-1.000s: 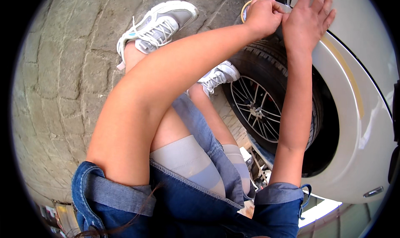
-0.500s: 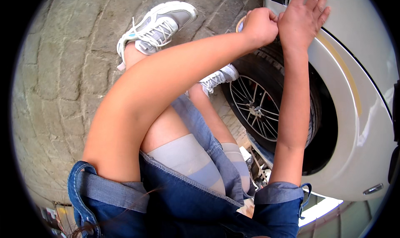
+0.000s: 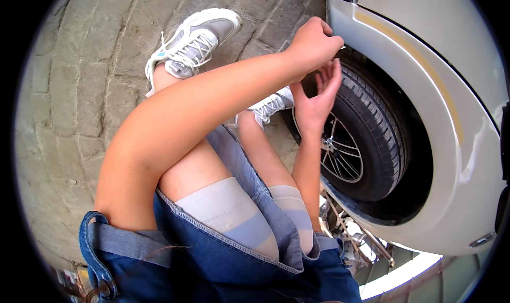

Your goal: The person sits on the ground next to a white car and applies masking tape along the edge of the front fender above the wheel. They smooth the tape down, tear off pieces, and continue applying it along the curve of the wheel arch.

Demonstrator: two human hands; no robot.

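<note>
Blue denim sleeves [image 3: 139, 275] have rolled greyish cuffs [image 3: 127, 243] — legwear [image 3: 226, 210] is pale, blue-banded — sneakers [image 3: 197, 46] white-and-grey

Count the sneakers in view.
2: one sneaker on the paving, upper left; the other sneaker just left of the right hand.

Glossy fender [image 3: 442, 120] (rough stone paving [image 3: 87, 101])

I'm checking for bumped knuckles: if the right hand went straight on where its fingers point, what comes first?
The right hand would probably meet the left hand first, though depth between them is unclear.
</note>
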